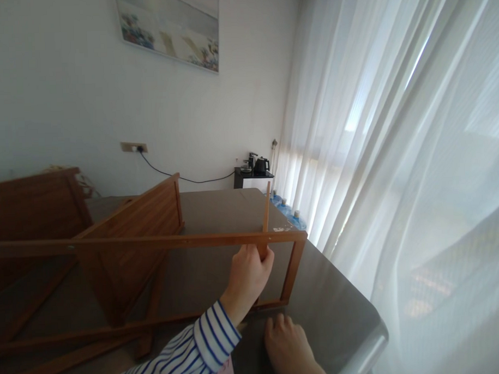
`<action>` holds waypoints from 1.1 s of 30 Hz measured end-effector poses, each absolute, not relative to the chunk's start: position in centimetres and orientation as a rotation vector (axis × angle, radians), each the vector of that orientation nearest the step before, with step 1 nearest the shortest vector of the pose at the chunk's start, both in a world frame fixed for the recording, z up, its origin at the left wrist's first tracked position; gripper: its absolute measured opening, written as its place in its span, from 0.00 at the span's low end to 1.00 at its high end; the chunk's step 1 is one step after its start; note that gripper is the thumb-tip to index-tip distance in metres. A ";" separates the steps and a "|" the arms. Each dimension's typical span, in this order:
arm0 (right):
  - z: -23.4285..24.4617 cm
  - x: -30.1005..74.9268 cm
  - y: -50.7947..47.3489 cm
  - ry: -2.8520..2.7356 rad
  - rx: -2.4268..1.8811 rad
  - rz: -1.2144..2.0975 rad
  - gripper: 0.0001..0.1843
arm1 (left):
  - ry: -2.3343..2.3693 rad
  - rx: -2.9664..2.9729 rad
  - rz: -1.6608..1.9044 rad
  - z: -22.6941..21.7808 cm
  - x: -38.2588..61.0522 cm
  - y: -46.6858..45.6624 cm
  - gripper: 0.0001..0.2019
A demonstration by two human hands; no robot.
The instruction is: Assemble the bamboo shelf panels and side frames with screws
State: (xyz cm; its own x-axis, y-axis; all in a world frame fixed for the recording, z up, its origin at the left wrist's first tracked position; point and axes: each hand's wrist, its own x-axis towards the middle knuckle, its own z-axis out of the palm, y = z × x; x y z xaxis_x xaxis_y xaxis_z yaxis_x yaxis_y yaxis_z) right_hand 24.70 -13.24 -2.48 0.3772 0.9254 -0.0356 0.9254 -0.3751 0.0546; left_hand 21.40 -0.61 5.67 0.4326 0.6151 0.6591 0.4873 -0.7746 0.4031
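Observation:
A wooden shelf frame lies on its side on the grey table, its long rails running left to right. My left hand, in a striped sleeve, reaches under the near upper rail. Its fingers wrap around a narrow wooden slat that slants up past the rail at the frame's right end. Below the lower rail, my right hand rests low at the tabletop with its fingers curled in. What lies under those fingers, if anything, is hidden. Slatted wooden shelf panels stand within the frame to the left.
The grey table has a rounded right corner near the white curtains. Large blue water bottles stand beyond its right edge. A black kettle sits on a small cabinet at the back. A cord runs along the wall.

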 end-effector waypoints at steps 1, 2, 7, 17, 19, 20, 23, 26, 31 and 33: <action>-2.4 24.8 -13.3 1.719 2.546 -0.005 0.14 | 0.991 2.527 1.252 5.7 21.4 -0.6 0.09; -2.3 24.9 -13.4 1.723 2.540 -0.012 0.15 | 1.002 2.527 1.241 5.8 21.5 -0.6 0.09; -1.5 25.3 -14.1 1.798 2.599 -0.012 0.19 | 1.011 2.510 1.196 6.1 21.7 -0.7 0.10; -4.2 26.5 -15.1 2.123 3.087 -0.368 0.18 | 0.965 2.467 1.150 6.5 21.5 -0.5 0.13; -4.1 27.2 -15.6 2.201 3.135 -0.571 0.14 | 0.971 2.468 1.116 6.5 21.5 -0.5 0.14; -3.9 27.7 -16.0 2.214 3.164 -0.714 0.12 | 0.973 2.472 1.099 6.5 21.5 -0.4 0.14; -2.6 29.3 -17.4 2.174 3.278 -1.215 0.06 | 0.977 2.474 1.065 6.7 21.6 -0.4 0.15; -0.8 31.2 -18.9 2.093 3.456 -1.545 0.09 | 0.970 2.459 1.070 6.9 21.6 -0.5 0.14; 4.3 34.6 -19.0 2.089 3.712 -1.550 0.15 | 0.964 2.460 1.069 7.0 21.6 -0.5 0.13; 7.4 36.0 -17.9 2.153 3.742 -1.354 0.14 | 0.969 2.467 1.068 6.9 21.6 -0.5 0.13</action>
